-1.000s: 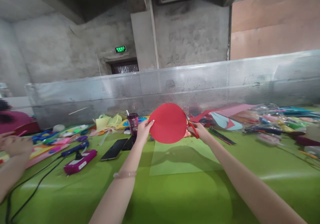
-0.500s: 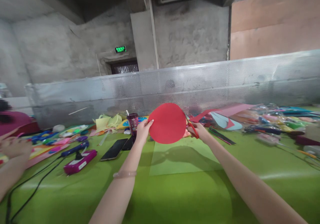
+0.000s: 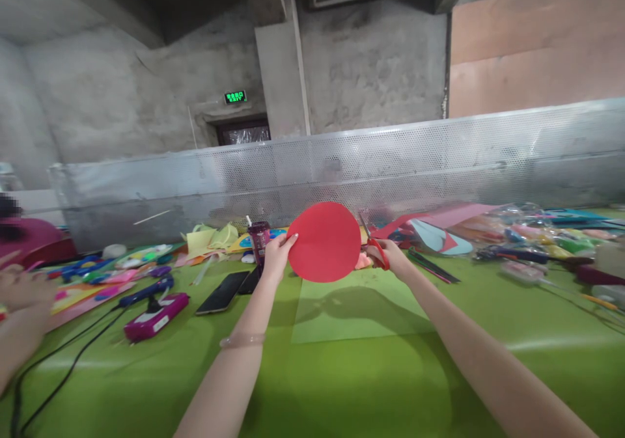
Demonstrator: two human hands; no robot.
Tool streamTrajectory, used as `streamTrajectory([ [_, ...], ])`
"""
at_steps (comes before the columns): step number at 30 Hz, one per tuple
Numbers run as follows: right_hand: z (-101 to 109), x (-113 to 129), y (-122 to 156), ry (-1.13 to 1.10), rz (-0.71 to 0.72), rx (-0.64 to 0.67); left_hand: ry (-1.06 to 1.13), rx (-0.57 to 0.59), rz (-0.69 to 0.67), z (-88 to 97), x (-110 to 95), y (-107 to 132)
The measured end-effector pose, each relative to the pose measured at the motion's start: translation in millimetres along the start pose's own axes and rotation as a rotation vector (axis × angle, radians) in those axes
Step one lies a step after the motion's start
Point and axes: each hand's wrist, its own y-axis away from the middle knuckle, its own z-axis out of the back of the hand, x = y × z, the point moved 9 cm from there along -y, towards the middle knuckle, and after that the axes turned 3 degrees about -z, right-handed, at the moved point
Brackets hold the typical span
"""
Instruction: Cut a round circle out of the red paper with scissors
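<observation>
A red paper circle is held up above the table, its left edge pinched by my left hand. My right hand is closed round the red handles of a pair of scissors. The blades point up, close beside the circle's right edge, with a narrow gap showing between them. Below the circle, a light green sheet of paper lies on the green table with the hands' shadow on it.
Left of my arm are a black phone, a purple power strip and a dark cup with a straw. Coloured paper and craft bits lie at the right. A co-worker's hand shows at the far left.
The red circle has shifted slightly left with my left hand, away from the scissors. The scissors' blades now show clear of its edge. The co-worker's hand has moved slightly left.
</observation>
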Motion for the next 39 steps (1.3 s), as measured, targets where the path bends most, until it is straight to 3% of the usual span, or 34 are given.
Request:
streamTrajectory([
  [8,2.9,11.4,4.4,-0.03,0.04,0.073,-0.072,0.041,0.042,0.5,4.6,0.1],
  [25,0.9,3.1,5.7,0.074,-0.044,0.074,-0.076,0.103,0.07,-5.8,8.3,2.2],
  [39,-1.6,0.6,2.1,0.068,-0.005,0.104,-0.069,0.098,0.088,-5.2,8.4,1.9],
])
